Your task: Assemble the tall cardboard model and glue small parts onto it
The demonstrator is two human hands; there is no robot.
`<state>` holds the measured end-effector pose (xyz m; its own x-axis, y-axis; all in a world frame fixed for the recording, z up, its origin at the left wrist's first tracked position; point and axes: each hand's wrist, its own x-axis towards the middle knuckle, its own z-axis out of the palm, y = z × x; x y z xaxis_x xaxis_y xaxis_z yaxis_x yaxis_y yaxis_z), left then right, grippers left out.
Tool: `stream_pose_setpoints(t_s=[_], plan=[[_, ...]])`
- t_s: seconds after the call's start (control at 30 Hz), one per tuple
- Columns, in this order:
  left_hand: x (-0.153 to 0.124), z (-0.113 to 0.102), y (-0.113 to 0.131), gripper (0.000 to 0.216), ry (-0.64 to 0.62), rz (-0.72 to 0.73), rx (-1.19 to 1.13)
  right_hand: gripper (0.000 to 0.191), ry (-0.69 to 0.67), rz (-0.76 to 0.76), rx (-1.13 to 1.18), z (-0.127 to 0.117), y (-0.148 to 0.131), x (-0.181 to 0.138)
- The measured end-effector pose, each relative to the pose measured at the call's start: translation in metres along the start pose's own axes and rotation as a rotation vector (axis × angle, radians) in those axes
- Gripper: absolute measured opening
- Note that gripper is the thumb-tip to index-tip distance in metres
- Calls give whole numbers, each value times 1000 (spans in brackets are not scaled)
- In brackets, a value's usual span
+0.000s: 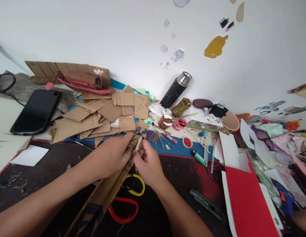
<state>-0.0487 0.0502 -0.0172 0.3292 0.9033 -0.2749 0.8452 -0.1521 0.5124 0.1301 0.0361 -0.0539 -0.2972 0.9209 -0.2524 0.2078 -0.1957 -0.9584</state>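
Note:
A long, folded cardboard strip [110, 191] with dark printed bands slants up from the lower edge of the view. Around its far end my left hand [115, 151] is closed, thumb on top. Pressed against the same end, my right hand [146, 161] pinches a small white piece [138, 144] between thumb and fingers; its exact kind is hard to make out. Below my hands lie scissors with a yellow handle loop [137, 185] and a red handle loop [124, 210], their blades hidden under the cardboard.
Cut cardboard pieces [93, 115] are heaped behind my left hand, near a model boat [84, 84] and a black phone [36, 112]. A black thermos [175, 90], paint jars [179, 124] and sticks stand beyond my right hand. A utility knife [206, 202] and red card [249, 200] lie right.

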Motion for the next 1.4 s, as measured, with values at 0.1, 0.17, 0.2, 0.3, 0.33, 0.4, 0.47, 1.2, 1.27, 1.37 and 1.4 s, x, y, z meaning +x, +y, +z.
stream_pose_setpoints(t_s=[0.1,0.17,0.2,0.3,0.33,0.4,0.47,1.2,1.27,1.37,1.4], plan=[[-1,-1,1,20,-5,-7,6,16,-4,0,14,0,0,0],[-1,-3,2,20,-5,-16,3,15,-3,-8,16,0,1,0],[-1,-3,2,20,-4,-18,-3,15,-3,-11,14,1,1,0],[-1,-3,3,20,11,-13,-19,14,0,-13,6,1,1,0],[-1,-3,2,20,15,-10,-24,14,1,-12,4,1,0,0],[0,-3,2,20,18,-8,-31,14,-1,-9,6,1,-1,0],[0,-2,2,21,10,-8,-35,13,-1,-7,10,1,-1,0],[1,2,2,27,7,-29,41,14,26,20,55,2,1,0],[1,1,3,28,11,-33,49,15,33,23,51,2,1,0],[1,1,2,25,28,-38,39,16,43,22,40,2,0,0],[1,1,2,23,38,-36,29,16,44,21,40,2,0,0]])
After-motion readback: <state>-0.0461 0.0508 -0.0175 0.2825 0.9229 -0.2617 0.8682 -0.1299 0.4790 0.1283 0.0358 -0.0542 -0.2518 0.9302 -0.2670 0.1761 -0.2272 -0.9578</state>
